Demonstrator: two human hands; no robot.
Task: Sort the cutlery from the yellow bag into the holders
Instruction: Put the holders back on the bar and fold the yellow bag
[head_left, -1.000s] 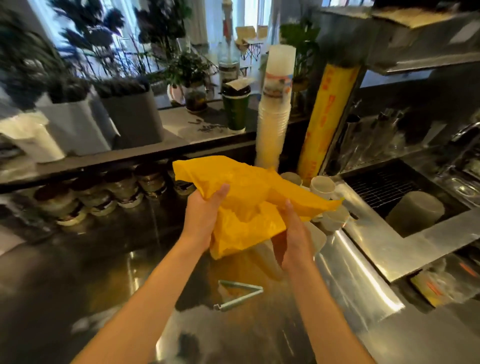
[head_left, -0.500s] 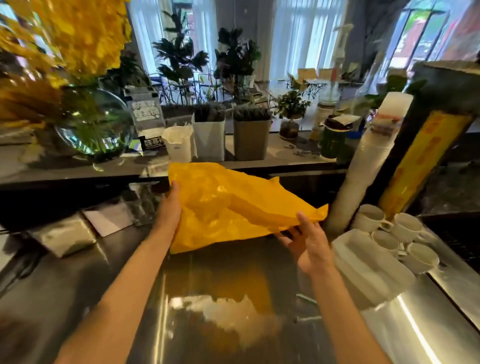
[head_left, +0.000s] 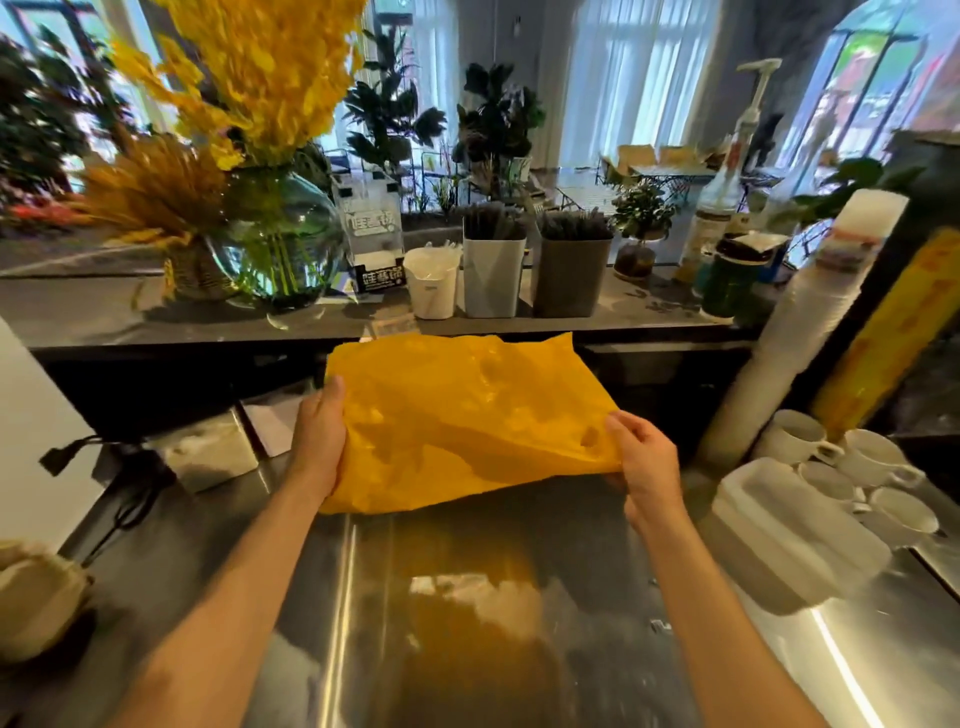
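Note:
I hold the yellow bag (head_left: 462, 415) spread out flat above the steel counter (head_left: 467, 623). My left hand (head_left: 319, 441) grips its left edge, thumb on top. My right hand (head_left: 644, 462) pinches its right corner. Small bumps show through the plastic; what is inside is hidden. On the raised shelf behind stand three holders: a white cup holder (head_left: 431, 283), a light grey holder (head_left: 493, 275) and a dark grey holder (head_left: 571, 275), the grey two filled with dark items.
A glass vase (head_left: 280, 249) with yellow flowers stands at the shelf's left. Right of the bag are a tall stack of cups (head_left: 810, 322), several white mugs (head_left: 857, 467) and a white tray (head_left: 795, 530). A green canister (head_left: 732, 280) sits on the shelf.
The view has swung left from the sink to the shelf. My hands have pulled the crumpled bag out flat and wide, my right hand moving further right.

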